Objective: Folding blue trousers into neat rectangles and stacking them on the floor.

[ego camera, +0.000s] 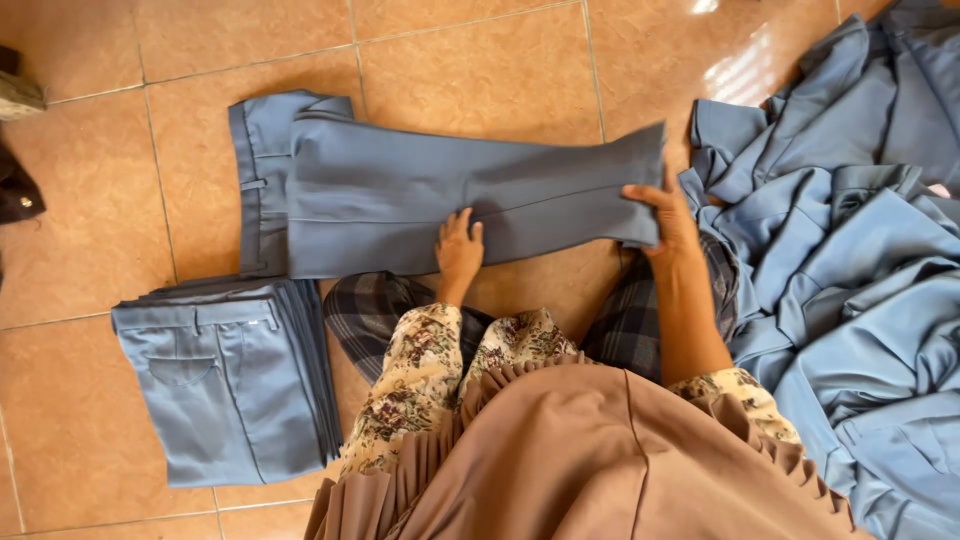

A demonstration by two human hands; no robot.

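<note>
A: Open floor [470,70]?
B: Bare tile along the top, above the trousers [400,195] laid flat, and at far left between them and the dark objects [15,150] at the edge. A narrow strip of tile shows below the trouser leg, between the left hand [458,250] and the right hand [665,215].

A: Obstructions?
B: Right side: a loose heap of blue garments [850,250], touching the trouser hem, filling that side top to bottom. Lower left: a folded stack [225,380], just beside the person's knee [375,310]. Only a thin gap separates stack and trouser waistband.
</note>
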